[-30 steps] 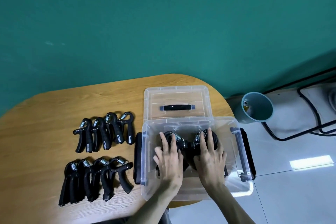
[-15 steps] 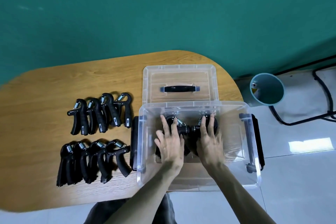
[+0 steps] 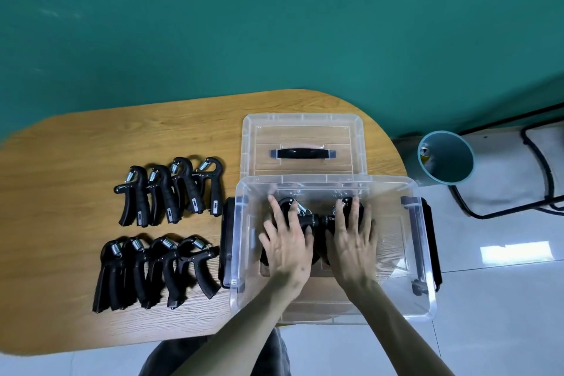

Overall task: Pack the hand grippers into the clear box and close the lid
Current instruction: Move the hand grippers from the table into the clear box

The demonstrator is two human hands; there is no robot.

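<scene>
The clear box stands open at the right end of the wooden table. Inside it lie black hand grippers, partly covered by both hands. My left hand lies flat with straight fingers on the left ones. My right hand presses flat on the right ones. The clear lid with its black handle lies on the table just behind the box. Left of the box, two rows of several black hand grippers each lie on the table, a far row and a near row.
A teal bucket stands on the tiled floor to the right of the table. Black cables or a metal frame run along the floor at far right. A green wall rises behind the table. My knee shows below the table's near edge.
The camera view shifted, tilting down and then back. Both hands stay flat on the grippers inside the box; nothing else moved.
</scene>
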